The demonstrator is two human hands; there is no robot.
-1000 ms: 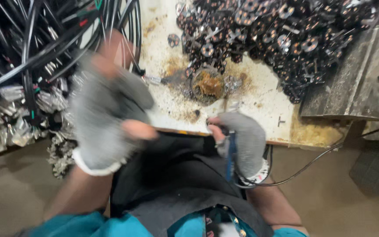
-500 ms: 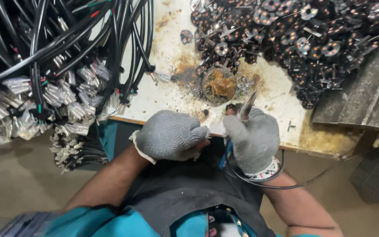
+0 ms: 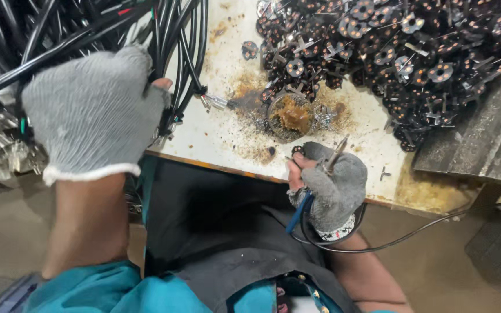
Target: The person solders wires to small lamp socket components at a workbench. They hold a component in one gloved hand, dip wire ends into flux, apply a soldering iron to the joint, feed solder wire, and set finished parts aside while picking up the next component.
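Left hand (image 3: 91, 110), gloved, is closed around a bundle of black cables (image 3: 169, 64) at the left edge of the white worktable (image 3: 227, 133) — cables run up out of the fist. Right hand (image 3: 331, 185), gloved, is clenched on a soldering iron (image 3: 334, 156), tip pointing up, just below the round flux tin (image 3: 290, 116). A heap of dark metal discs (image 3: 401, 52) lies beyond.

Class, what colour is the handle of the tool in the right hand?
Blue handle, below the gloved right hand; head view.
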